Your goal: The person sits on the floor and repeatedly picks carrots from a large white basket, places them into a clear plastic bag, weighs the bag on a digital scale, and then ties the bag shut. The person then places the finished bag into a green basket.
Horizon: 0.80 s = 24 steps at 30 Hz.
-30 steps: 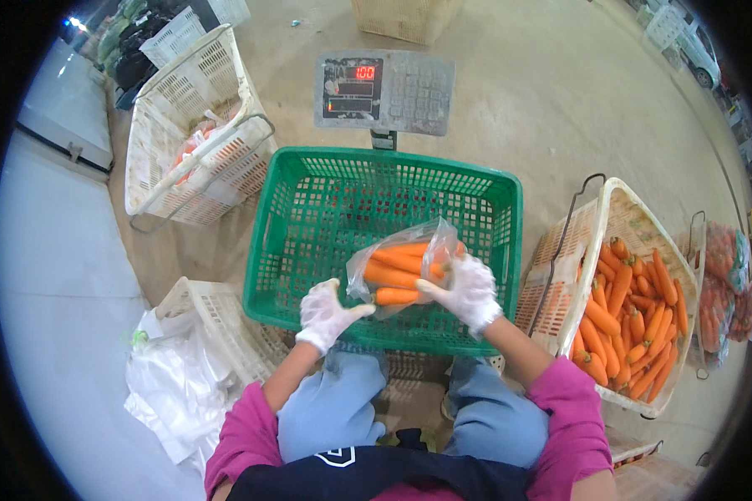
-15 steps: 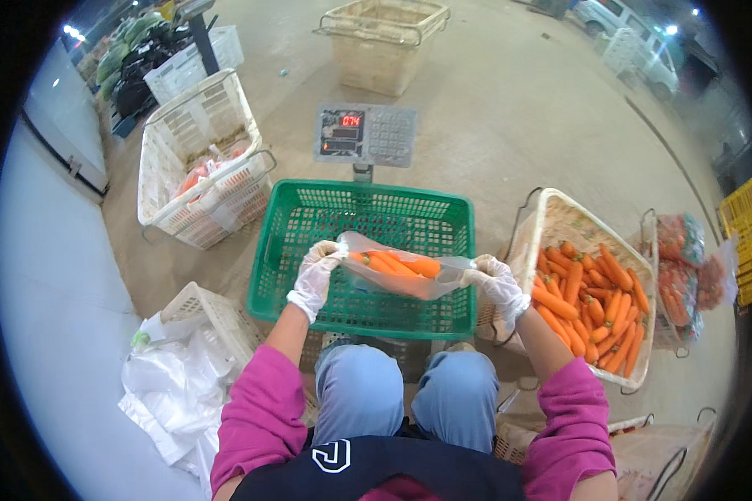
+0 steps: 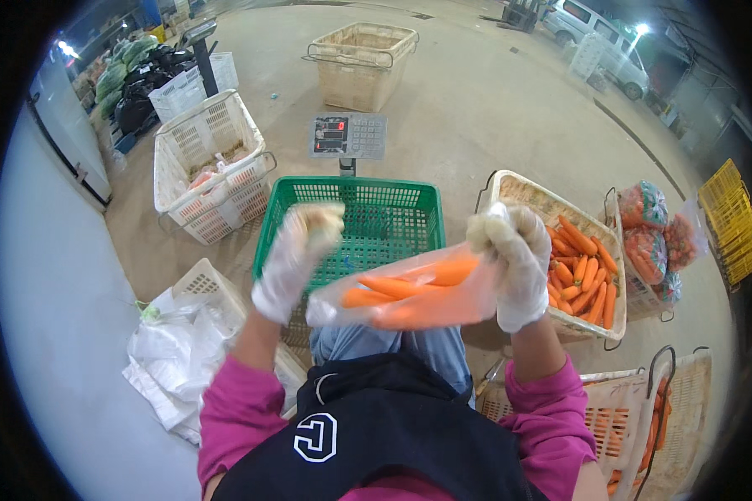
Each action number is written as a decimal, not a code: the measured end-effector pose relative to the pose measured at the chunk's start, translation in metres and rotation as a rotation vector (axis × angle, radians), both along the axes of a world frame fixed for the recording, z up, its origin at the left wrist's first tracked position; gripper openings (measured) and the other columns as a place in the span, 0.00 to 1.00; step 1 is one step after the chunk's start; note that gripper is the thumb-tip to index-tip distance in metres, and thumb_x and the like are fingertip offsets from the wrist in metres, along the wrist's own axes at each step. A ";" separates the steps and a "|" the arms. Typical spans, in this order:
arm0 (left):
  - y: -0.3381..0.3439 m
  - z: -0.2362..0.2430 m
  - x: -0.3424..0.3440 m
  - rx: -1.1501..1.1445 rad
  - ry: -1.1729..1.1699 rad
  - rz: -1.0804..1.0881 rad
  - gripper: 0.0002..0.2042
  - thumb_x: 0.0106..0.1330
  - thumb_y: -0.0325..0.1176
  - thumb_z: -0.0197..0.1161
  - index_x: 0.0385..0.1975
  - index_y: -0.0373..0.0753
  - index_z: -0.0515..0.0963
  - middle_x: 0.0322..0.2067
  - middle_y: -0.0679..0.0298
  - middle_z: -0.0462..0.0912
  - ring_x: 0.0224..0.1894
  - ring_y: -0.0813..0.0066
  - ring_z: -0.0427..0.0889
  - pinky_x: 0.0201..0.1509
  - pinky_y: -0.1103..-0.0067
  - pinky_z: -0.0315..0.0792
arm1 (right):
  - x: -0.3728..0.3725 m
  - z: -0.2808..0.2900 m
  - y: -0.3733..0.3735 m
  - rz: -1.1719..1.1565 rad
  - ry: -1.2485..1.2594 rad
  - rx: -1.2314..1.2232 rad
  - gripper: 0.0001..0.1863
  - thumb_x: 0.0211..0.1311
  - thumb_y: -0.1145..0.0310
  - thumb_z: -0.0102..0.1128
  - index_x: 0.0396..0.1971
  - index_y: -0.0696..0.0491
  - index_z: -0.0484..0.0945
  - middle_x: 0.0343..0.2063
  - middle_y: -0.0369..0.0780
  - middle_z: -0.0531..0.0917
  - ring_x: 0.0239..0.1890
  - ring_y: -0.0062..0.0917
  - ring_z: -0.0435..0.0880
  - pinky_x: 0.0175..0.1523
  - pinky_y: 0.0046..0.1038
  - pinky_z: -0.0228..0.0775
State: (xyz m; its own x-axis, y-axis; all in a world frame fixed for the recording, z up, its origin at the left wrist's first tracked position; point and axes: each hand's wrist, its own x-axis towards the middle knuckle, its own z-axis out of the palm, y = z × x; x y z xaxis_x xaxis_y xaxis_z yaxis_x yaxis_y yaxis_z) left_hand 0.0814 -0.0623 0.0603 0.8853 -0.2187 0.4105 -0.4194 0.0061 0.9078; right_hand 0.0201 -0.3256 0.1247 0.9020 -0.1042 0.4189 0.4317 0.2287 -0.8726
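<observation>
Plainly, the right hand [image 3: 514, 263], in a whitish glove, has its fingers folded tight around one gathered end of a clear bag of carrots [image 3: 409, 292]; the left hand [image 3: 295, 259], gloved alike, has its fingers curled in, but it is blurred and I cannot tell whether they grip anything. Slung out leftward from the right hand, the bag is tilted slightly and appears in front of the near edge of the green crate [image 3: 384, 221], with several carrots lying lengthwise inside. Just beyond the green crate's far rim stands a scale display [image 3: 348, 136] with a keypad. Right of the green crate is a white crate [image 3: 551, 202] with loose carrots [image 3: 589, 280], and farther right are packed red-orange bags [image 3: 643, 250]. Left of the green crate and nearer the person lie crumpled plastic bags [image 3: 175, 351]. Well beyond the green crate stands a beige bin [image 3: 355, 83].
</observation>
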 end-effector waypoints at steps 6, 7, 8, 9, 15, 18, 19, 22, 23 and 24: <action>-0.015 -0.029 -0.094 0.928 -0.304 0.220 0.44 0.46 0.48 0.69 0.60 0.32 0.56 0.53 0.49 0.69 0.53 0.55 0.71 0.56 0.71 0.65 | -0.062 -0.014 0.001 -0.225 0.108 -0.103 0.08 0.53 0.84 0.53 0.18 0.57 0.71 0.25 0.37 0.74 0.24 0.18 0.72 0.32 0.21 0.64; -0.011 -0.035 -0.099 0.975 -0.260 0.250 0.40 0.48 0.47 0.67 0.59 0.32 0.59 0.50 0.50 0.71 0.49 0.56 0.74 0.51 0.70 0.68 | -0.072 -0.019 -0.001 -0.206 0.082 -0.012 0.08 0.52 0.85 0.53 0.18 0.58 0.71 0.25 0.37 0.73 0.24 0.17 0.72 0.30 0.21 0.64; -0.007 -0.041 -0.103 1.021 -0.217 0.280 0.36 0.50 0.45 0.66 0.57 0.33 0.62 0.48 0.52 0.74 0.46 0.57 0.77 0.46 0.69 0.71 | -0.083 -0.019 -0.008 -0.214 0.067 -0.053 0.07 0.51 0.85 0.54 0.19 0.58 0.71 0.26 0.38 0.75 0.24 0.18 0.73 0.31 0.20 0.66; -0.002 -0.045 -0.099 1.105 -0.135 0.255 0.19 0.54 0.40 0.62 0.44 0.37 0.73 0.36 0.56 0.80 0.33 0.61 0.80 0.36 0.70 0.73 | -0.093 -0.021 -0.015 -0.200 0.024 -0.161 0.04 0.52 0.80 0.54 0.20 0.59 0.73 0.26 0.38 0.74 0.24 0.19 0.72 0.30 0.20 0.64; 0.009 -0.043 -0.081 -0.146 0.454 0.129 0.04 0.62 0.27 0.51 0.29 0.38 0.73 0.25 0.67 0.77 0.27 0.83 0.74 0.33 0.82 0.71 | -0.119 -0.022 -0.014 -0.238 0.132 -0.076 0.05 0.52 0.75 0.55 0.26 0.60 0.78 0.27 0.38 0.76 0.23 0.18 0.73 0.29 0.17 0.64; 0.008 -0.028 -0.068 -0.395 0.461 0.026 0.06 0.65 0.31 0.51 0.29 0.38 0.72 0.25 0.67 0.76 0.27 0.83 0.73 0.34 0.84 0.69 | -0.118 -0.023 -0.023 -0.216 0.321 -0.068 0.02 0.50 0.80 0.58 0.26 0.59 0.78 0.28 0.38 0.79 0.24 0.17 0.74 0.30 0.18 0.65; 0.007 -0.016 -0.065 -0.368 0.424 0.039 0.07 0.66 0.32 0.51 0.29 0.38 0.72 0.26 0.66 0.77 0.29 0.83 0.74 0.35 0.84 0.69 | -0.117 -0.018 -0.024 -0.203 0.395 -0.096 0.04 0.49 0.82 0.59 0.25 0.58 0.77 0.29 0.38 0.80 0.25 0.16 0.75 0.31 0.18 0.66; 0.006 0.001 -0.067 -0.263 0.393 0.011 0.10 0.65 0.37 0.54 0.37 0.36 0.73 0.30 0.65 0.78 0.32 0.82 0.75 0.38 0.85 0.69 | -0.114 -0.016 -0.017 -0.223 0.342 -0.141 0.03 0.51 0.81 0.59 0.26 0.58 0.78 0.30 0.38 0.79 0.26 0.15 0.74 0.30 0.17 0.64; 0.004 0.003 -0.074 -0.281 0.429 -0.072 0.11 0.64 0.37 0.54 0.39 0.36 0.73 0.32 0.65 0.78 0.32 0.82 0.75 0.38 0.85 0.69 | -0.111 -0.014 -0.014 -0.347 0.190 -0.332 0.04 0.51 0.80 0.59 0.28 0.58 0.78 0.30 0.39 0.79 0.27 0.17 0.75 0.31 0.19 0.66; 0.005 0.005 -0.079 -0.289 0.462 -0.150 0.13 0.64 0.37 0.55 0.42 0.35 0.73 0.33 0.65 0.78 0.32 0.83 0.75 0.39 0.86 0.69 | -0.108 -0.008 -0.007 -0.466 0.033 -0.510 0.04 0.52 0.79 0.59 0.30 0.57 0.78 0.30 0.39 0.79 0.27 0.18 0.76 0.31 0.20 0.67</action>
State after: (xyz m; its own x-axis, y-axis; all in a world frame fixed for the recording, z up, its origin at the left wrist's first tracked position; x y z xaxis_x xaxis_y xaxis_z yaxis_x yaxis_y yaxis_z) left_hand 0.0023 -0.0575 0.0658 0.9550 -0.2926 0.0497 0.0459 0.3109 0.9493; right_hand -0.0879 -0.3325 0.1167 0.8240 -0.2818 0.4915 0.3564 -0.4164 -0.8364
